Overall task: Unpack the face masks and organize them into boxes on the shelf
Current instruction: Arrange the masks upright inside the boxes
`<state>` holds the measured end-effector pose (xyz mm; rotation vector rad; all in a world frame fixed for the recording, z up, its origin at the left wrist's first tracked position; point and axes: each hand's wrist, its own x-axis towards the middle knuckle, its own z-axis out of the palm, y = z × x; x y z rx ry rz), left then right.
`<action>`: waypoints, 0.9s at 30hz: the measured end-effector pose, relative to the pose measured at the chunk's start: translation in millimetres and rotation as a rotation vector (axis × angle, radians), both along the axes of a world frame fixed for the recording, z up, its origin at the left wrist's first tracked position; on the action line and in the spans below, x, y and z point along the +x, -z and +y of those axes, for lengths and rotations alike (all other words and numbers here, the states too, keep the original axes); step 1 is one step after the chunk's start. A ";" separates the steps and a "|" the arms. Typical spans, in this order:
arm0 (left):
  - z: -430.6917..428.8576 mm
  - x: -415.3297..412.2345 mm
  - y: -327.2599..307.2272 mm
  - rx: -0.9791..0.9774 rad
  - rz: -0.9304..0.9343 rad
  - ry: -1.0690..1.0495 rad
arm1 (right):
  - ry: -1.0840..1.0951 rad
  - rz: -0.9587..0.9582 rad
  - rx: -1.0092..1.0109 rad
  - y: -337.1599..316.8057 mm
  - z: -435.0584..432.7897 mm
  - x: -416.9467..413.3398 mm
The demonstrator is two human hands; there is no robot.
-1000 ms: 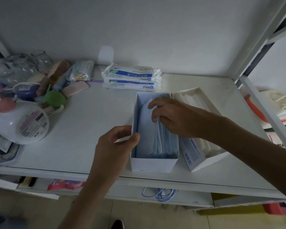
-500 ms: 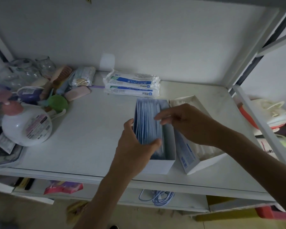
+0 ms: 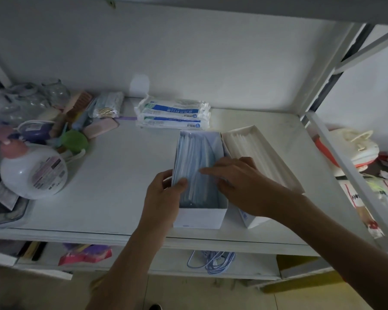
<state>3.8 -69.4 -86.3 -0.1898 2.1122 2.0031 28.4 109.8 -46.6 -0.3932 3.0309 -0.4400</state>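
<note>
Head view. Left hand point(image 3: 164, 193) is pinching the left wall of the open box point(image 3: 199, 217) at frame centre, thumb inside against the blue masks point(image 3: 195, 153), fingers outside. Right hand point(image 3: 240, 182) is lying flat with straight fingers, holding nothing, pressing on the stack from the right.

Blue masks are standing on edge in the box, with some room showing along its right wall. The second box point(image 3: 255, 133), just right of it, is holding white masks point(image 3: 251, 151).

Judgement: partly done. Sealed mask packs point(image 3: 173, 115), upper centre on the shelf point(image 3: 121, 175), are waiting unopened.
</note>
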 end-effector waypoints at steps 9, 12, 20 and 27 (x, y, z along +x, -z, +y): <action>3.4 1.4 -2.3 0.043 0.003 0.011 | 0.006 0.044 -0.077 -5.0 11.4 2.7; 2.2 3.8 -3.5 -0.004 0.025 0.021 | 0.012 0.057 -0.094 -3.7 14.5 7.1; -1.3 8.1 0.0 -0.008 0.078 0.025 | -0.133 0.009 0.165 -1.9 -7.9 -4.3; 3.1 6.5 7.4 0.034 0.069 -0.038 | -0.105 0.029 0.098 3.3 -10.8 -14.7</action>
